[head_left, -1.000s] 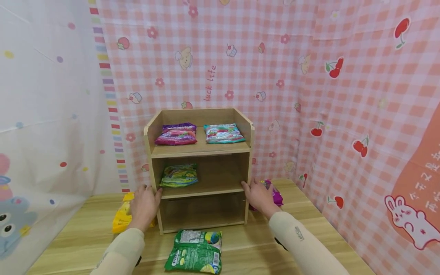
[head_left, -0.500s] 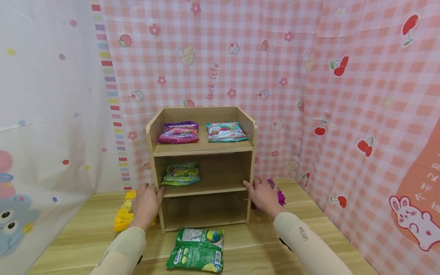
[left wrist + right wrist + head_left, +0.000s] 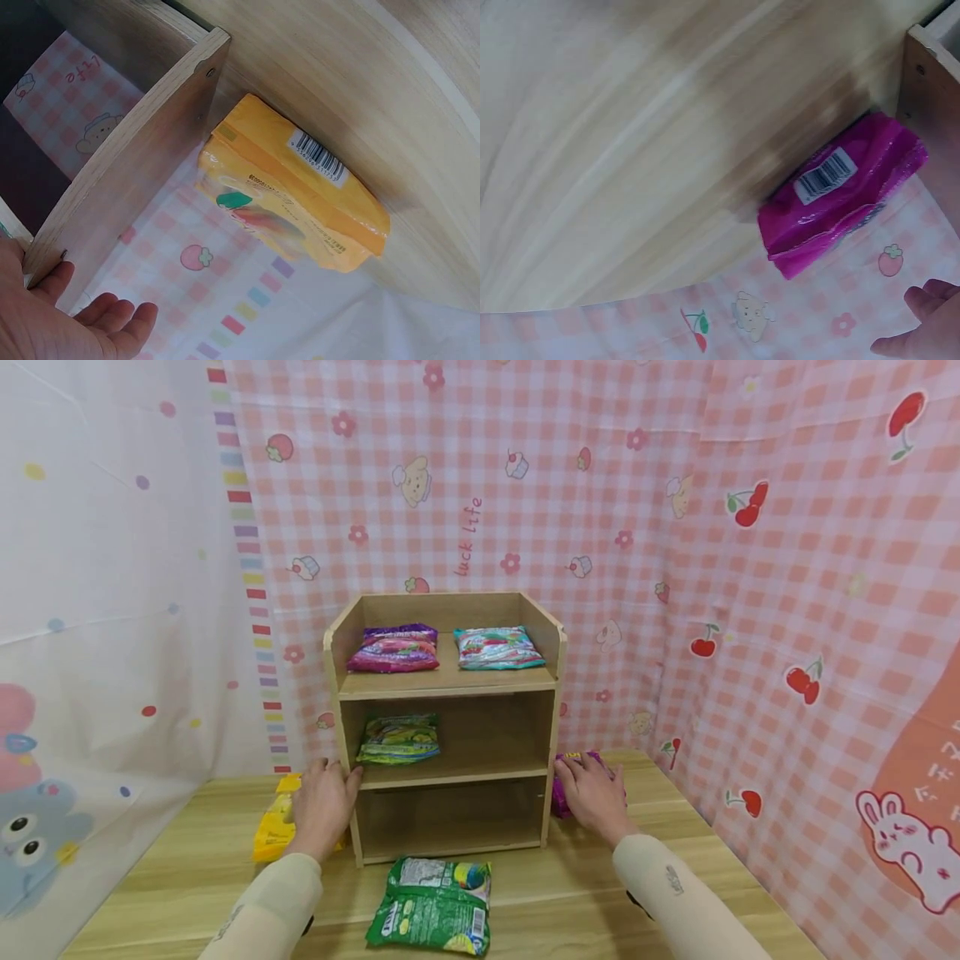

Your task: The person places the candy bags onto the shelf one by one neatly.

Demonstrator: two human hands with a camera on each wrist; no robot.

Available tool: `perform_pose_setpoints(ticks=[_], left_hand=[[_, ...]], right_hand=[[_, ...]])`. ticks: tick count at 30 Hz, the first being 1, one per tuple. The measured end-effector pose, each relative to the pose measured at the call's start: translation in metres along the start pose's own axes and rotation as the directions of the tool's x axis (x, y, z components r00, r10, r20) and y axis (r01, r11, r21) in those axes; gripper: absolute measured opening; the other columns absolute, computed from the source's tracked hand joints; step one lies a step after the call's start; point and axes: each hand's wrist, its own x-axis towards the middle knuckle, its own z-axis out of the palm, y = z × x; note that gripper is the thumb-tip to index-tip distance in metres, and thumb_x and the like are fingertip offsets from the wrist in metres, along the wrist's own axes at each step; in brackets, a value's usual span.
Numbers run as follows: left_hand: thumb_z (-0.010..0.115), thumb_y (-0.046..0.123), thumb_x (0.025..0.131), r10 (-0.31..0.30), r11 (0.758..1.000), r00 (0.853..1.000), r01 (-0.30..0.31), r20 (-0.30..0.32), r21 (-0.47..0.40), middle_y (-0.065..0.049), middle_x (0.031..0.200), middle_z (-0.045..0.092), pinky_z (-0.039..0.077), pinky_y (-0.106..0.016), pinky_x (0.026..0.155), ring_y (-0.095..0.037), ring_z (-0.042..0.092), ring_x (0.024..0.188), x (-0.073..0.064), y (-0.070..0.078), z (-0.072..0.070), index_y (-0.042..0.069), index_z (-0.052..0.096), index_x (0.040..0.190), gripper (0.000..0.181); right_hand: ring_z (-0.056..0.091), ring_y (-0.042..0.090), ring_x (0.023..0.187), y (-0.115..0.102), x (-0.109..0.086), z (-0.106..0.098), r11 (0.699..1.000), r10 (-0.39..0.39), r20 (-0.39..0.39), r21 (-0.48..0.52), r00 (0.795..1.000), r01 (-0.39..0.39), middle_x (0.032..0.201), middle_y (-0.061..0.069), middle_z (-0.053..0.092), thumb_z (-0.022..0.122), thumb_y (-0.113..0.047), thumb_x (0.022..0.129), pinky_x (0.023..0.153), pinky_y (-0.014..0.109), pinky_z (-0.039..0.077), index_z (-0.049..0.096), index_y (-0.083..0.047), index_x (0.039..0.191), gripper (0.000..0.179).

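A three-tier wooden shelf [image 3: 450,685] stands between both hands. My left hand [image 3: 322,806] is at its left side panel, thumb and a finger pinching the front edge while the other fingers stay off the wood. Beside that hand, a yellow snack bag [image 3: 292,195] stands on the table. My right hand [image 3: 596,793] is off the right side panel, fingers extended and holding nothing. In the head view it overlaps a magenta snack bag [image 3: 847,187]; the right wrist view shows fingers apart from that bag.
A purple-pink bag [image 3: 396,649] and a turquoise bag [image 3: 498,649] lie on the top tier. On the middle tier, at left, is a yellow-green bag [image 3: 401,739]. A green bag [image 3: 433,906] lies on the table in front. Patterned cloth walls [image 3: 480,485] enclose the back and sides.
My right hand has come away from the shelf's right front edge and shifted right over the magenta bag. My left hand keeps its place on the shelf. The head view has shifted slightly.
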Motion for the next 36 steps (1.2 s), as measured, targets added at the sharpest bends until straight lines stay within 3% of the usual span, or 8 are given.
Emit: perform_pose_setpoints(ticks=[11,18,25,36], left_hand=[[0.056,0.03,0.102,-0.022,1.0,1.0,0.022,0.014,-0.006,-0.026,0.111,0.056,0.047,-0.06,0.077,-0.044,0.053,0.098,0.0,0.0,0.0,0.0,0.058,0.077,0.039],[0.056,0.031,0.102,-0.025,1.0,1.0,0.025,0.016,-0.007,-0.026,0.112,0.056,0.047,-0.059,0.078,-0.043,0.053,0.098,0.001,0.001,0.0,-0.001,0.059,0.08,0.039],[0.056,0.031,0.102,-0.027,1.0,0.999,0.027,0.022,-0.01,-0.027,0.115,0.055,0.046,-0.06,0.08,-0.044,0.052,0.101,0.001,0.002,0.0,-0.003,0.061,0.084,0.038],[0.055,0.031,0.102,-0.024,1.0,1.0,0.024,0.017,-0.013,-0.028,0.116,0.054,0.046,-0.061,0.08,-0.045,0.052,0.101,0.001,0.001,0.0,-0.002,0.06,0.083,0.038]], right_hand=[[0.03,0.045,0.141,0.013,-0.005,0.009,1.0,0.02,0.028,-0.017,0.999,-0.019,0.152,0.025,0.036,0.01,-0.056,0.105,0.107,0.075,0.0,0.054,-0.007,0.141,0.076],[0.027,0.046,0.142,0.014,-0.006,0.009,0.998,0.048,0.059,-0.04,0.997,-0.045,0.153,0.026,0.035,0.022,-0.048,0.107,0.106,0.075,0.0,0.054,-0.007,0.142,0.063],[0.022,0.045,0.144,0.017,-0.008,0.009,0.995,0.095,0.099,-0.048,0.991,-0.091,0.155,0.028,0.028,0.028,-0.049,0.106,0.107,0.073,-0.005,0.049,-0.005,0.145,0.063],[0.027,0.047,0.142,0.019,-0.009,0.014,0.991,0.058,0.115,-0.13,0.992,-0.042,0.153,0.03,0.031,0.048,-0.053,0.099,0.106,0.076,0.0,0.049,-0.005,0.145,0.067]])
